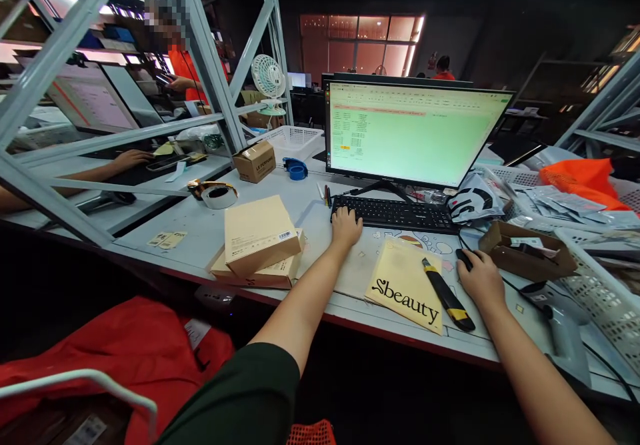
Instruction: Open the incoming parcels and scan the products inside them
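Note:
My left hand rests on the left end of a black keyboard, fingers stretched over the keys. With my right hand I grip a black computer mouse. Between my hands lies a pale yellow "beauty" packet, and a black and yellow utility knife lies across its right side. Behind the keyboard stands a monitor showing a green-tinted spreadsheet. To the left of my forearm, one flat cream box lies on another.
A tape roll, a brown carton and a white basket stand at the left. At the right are a barcode scanner, an open brown box and baskets of packets. Grey metal framing separates a neighbouring desk, where another person's hand rests.

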Motion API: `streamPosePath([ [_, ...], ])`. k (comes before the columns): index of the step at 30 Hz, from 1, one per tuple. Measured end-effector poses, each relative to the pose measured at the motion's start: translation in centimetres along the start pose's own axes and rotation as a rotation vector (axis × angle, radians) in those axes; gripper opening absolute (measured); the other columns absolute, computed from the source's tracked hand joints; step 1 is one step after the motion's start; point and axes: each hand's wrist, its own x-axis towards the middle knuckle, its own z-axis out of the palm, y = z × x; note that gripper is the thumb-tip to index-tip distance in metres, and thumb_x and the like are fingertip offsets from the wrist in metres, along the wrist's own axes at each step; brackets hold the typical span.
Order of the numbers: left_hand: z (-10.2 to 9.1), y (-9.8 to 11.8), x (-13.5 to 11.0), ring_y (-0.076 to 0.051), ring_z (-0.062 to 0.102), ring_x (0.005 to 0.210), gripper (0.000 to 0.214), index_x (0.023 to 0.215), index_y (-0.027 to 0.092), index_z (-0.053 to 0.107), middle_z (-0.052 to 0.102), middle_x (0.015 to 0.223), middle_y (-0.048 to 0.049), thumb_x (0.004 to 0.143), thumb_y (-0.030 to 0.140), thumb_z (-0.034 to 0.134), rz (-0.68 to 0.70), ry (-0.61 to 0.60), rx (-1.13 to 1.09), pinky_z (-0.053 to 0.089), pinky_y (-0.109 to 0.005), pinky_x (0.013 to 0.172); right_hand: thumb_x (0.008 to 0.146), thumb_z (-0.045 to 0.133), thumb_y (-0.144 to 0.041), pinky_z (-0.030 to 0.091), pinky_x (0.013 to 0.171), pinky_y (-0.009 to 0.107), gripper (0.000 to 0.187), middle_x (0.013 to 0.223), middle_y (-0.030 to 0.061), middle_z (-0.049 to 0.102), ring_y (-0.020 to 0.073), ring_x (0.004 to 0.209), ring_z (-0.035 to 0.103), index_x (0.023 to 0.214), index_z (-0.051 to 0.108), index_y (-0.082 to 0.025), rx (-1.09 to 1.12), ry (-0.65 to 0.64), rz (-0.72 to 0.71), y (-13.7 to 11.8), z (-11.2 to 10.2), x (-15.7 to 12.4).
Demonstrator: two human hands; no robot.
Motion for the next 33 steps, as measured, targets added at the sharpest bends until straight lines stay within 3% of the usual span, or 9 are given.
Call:
streamPosePath([
  [3, 0.02, -0.05, -0.05, -0.033, 0.047, 0.134, 0.038, 0.126, 0.013, 0.066, 0.057, 0.141, -0.0191, 0.102, 0.037, 0.049, 0.003, 0.001, 0.002, 0.039, -0.046, 0.113, 0.096, 0.049, -0.045, 0.052, 0.102, 0.049, 0.049, 0.135, 0.0171, 0.063, 0.0344, 0.117, 0.062, 0.129, 0.072, -0.017, 0.015, 0.053, -0.018, 0.07, 0.04, -0.1],
  [9, 0.13, -0.17, -0.02, -0.033, 0.048, 0.132, 0.037, 0.125, 0.014, 0.067, 0.058, 0.139, -0.0186, 0.102, 0.037, 0.049, 0.0, 0.007, -0.005, 0.039, -0.045, 0.112, 0.096, 0.049, -0.043, 0.052, 0.102, 0.048, 0.05, 0.132, 0.0185, 0.063, 0.0341, 0.116, 0.063, 0.129, 0.072, -0.015, -0.016, -0.02, -0.035, 0.27, 0.28, -0.11],
  [20, 0.38, -0.33, 0.05, -0.033, 0.049, 0.13, 0.035, 0.122, 0.014, 0.068, 0.058, 0.137, -0.0187, 0.102, 0.037, 0.051, 0.005, 0.022, -0.005, 0.039, -0.045, 0.111, 0.097, 0.047, -0.044, 0.052, 0.104, 0.049, 0.052, 0.133, 0.0192, 0.064, 0.0352, 0.118, 0.063, 0.129, 0.073, -0.013, -0.018, -0.034, -0.031, -0.04, 0.02, 0.0],
  [25, 0.42, -0.37, 0.08, -0.033, 0.049, 0.131, 0.035, 0.122, 0.014, 0.067, 0.058, 0.138, -0.0185, 0.102, 0.037, 0.051, 0.006, 0.016, 0.006, 0.04, -0.045, 0.11, 0.097, 0.047, -0.047, 0.052, 0.104, 0.048, 0.052, 0.137, 0.018, 0.063, 0.0349, 0.121, 0.062, 0.13, 0.072, -0.015, 0.009, 0.017, -0.017, 0.18, 0.03, -0.06],
  [33, 0.55, -0.31, 0.13, -0.032, 0.051, 0.127, 0.033, 0.12, 0.014, 0.068, 0.06, 0.133, -0.0174, 0.102, 0.036, 0.053, 0.006, 0.029, 0.021, 0.041, -0.045, 0.107, 0.098, 0.047, -0.046, 0.05, 0.107, 0.047, 0.052, 0.136, 0.0181, 0.062, 0.0341, 0.123, 0.06, 0.131, 0.071, -0.015, -0.006, -0.064, -0.009, 0.44, 0.48, 0.08],
])
